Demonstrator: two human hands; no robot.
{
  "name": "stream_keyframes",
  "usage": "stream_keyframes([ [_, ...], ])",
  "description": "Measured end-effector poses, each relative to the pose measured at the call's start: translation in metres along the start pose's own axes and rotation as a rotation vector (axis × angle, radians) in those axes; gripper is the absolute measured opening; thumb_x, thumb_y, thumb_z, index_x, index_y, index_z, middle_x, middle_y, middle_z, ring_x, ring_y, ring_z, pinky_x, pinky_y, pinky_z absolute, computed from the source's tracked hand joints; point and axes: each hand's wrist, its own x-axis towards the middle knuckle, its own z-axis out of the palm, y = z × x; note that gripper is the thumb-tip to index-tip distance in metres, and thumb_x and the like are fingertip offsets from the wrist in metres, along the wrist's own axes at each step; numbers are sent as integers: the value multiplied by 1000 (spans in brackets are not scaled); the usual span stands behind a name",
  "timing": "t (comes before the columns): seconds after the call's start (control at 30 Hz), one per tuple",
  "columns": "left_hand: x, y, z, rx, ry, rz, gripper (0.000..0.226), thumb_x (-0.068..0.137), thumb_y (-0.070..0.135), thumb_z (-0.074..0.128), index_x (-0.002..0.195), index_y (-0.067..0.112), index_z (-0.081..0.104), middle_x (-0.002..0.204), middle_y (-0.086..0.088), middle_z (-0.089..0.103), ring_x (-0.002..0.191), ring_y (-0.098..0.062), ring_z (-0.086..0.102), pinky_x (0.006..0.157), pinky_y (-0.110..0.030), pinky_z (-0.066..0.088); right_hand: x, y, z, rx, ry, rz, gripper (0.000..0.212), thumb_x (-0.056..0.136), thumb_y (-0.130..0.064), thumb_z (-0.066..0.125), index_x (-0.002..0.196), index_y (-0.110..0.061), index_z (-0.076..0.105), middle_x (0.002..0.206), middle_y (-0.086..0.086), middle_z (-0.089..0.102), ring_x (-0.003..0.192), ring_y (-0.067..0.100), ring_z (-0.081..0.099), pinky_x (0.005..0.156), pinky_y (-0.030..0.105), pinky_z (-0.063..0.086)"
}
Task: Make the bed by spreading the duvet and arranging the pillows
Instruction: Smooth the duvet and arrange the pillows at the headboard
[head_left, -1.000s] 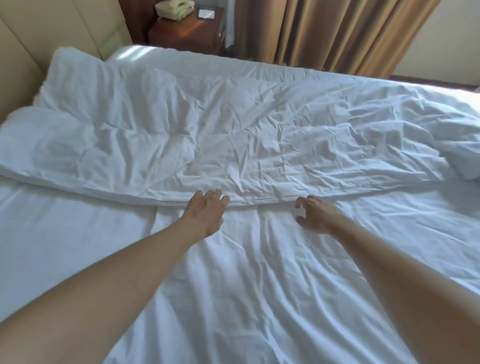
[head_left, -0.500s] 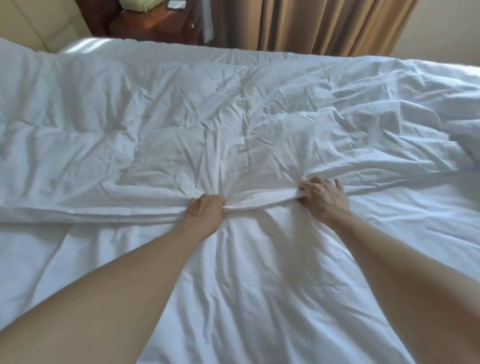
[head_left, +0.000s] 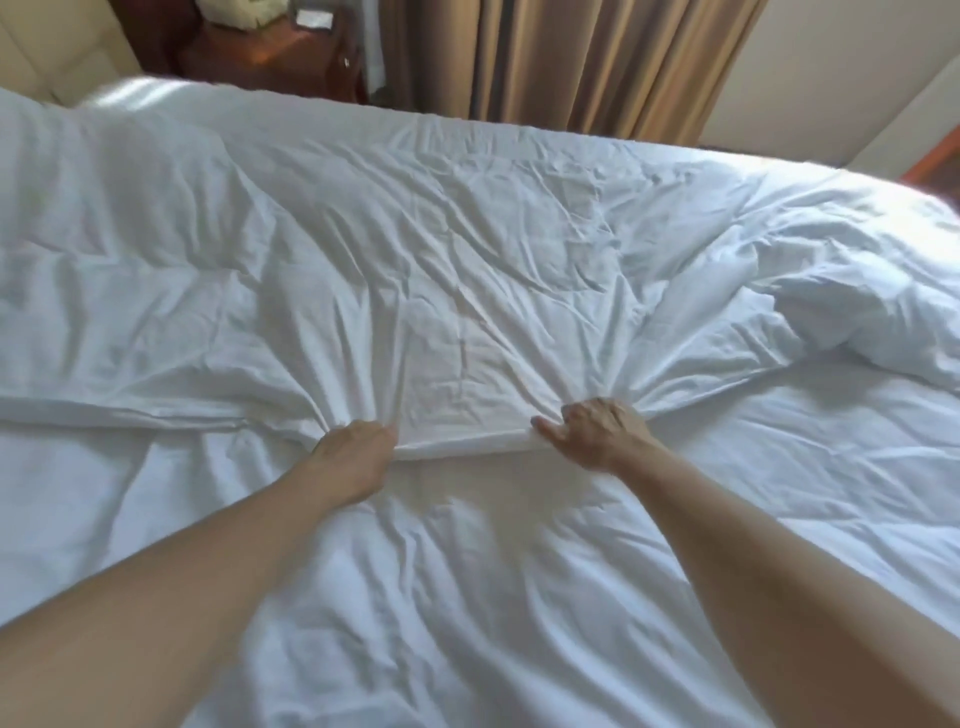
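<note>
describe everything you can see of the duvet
The duvet is white, soft, puffy cloth, heavily creased. It lies bunched over the far half of the bed, its near edge folded across the middle over the sheet. The left hand and right hand each grip that edge, and creases fan out from both grips. Its right end is humped up.

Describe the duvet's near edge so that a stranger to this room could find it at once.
Start at the wide white bed in front of the brown curtains. The crumpled duvet covers its far half. Its near edge is the thick folded hem running across the middle, gripped by the left hand and the right hand, with creases fanning out from both, unlike the flatter sheet below.
</note>
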Motion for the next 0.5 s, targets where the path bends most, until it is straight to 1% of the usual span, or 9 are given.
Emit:
stream_keyframes([
  [0.07, -13, 1, -8, 21, -17, 17, 33, 91, 4, 46, 120, 18, 51, 126, -6, 54, 120, -28, 53, 94, -37, 43, -17, 10, -1, 50, -156, -29, 56, 95, -61, 37, 122, -18, 60, 129, 9, 57, 123, 27, 53, 100, 37, 41],
  [0.1, -18, 2, -12, 20, -32, 26, 30, 91, 6, 47, 118, 19, 52, 125, -6, 54, 119, -28, 53, 94, -38, 43, -25, 17, -5, 73, -170, -41, 47, 95, -54, 44, 123, -19, 58, 130, 7, 55, 124, 27, 51, 100, 35, 40],
  [0.13, -23, 5, -16, 3, -37, 32, 28, 92, 8, 46, 117, 19, 52, 125, -6, 54, 118, -27, 53, 94, -38, 43, -32, 25, -8, 85, -149, -45, 40, 94, -47, 49, 123, -20, 57, 129, 6, 53, 125, 26, 50, 99, 34, 40],
  [0.2, -27, 18, -26, -26, -29, 53, 26, 92, 9, 45, 115, 19, 52, 123, -5, 53, 113, -26, 53, 92, -37, 42, -44, 43, -13, 74, -108, -14, 32, 93, -39, 50, 120, -23, 58, 128, 4, 54, 124, 25, 51, 97, 35, 42],
  [0.27, -27, 35, -36, -48, -29, 95, 19, 93, 10, 45, 107, 21, 52, 120, -4, 54, 109, -25, 55, 89, -36, 43, -53, 61, -21, 67, -110, 36, 28, 93, -37, 50, 115, -24, 60, 127, 4, 57, 119, 26, 54, 93, 35, 44],
  [0.37, -22, 72, -50, -102, -24, 130, 12, 93, 13, 45, 93, 25, 47, 117, -4, 57, 103, -27, 57, 80, -34, 42, -62, 93, -23, 67, -108, 108, 29, 94, -36, 49, 115, -22, 61, 127, 5, 58, 116, 28, 56, 91, 34, 46],
  [0.43, -13, 121, -61, -118, -19, 157, 12, 93, 14, 45, 94, 25, 49, 117, -4, 58, 105, -28, 57, 80, -33, 42, -74, 137, -19, 71, -85, 137, 29, 94, -36, 48, 115, -22, 61, 125, 6, 58, 114, 27, 56, 91, 35, 47],
  [0.5, -11, 139, -67, -124, -11, 173, 12, 93, 14, 46, 96, 25, 50, 117, -5, 59, 106, -27, 57, 78, -32, 40, -74, 153, -16, 57, -81, 133, 28, 92, -37, 48, 112, -23, 62, 125, 6, 59, 114, 27, 56, 91, 35, 47],
])
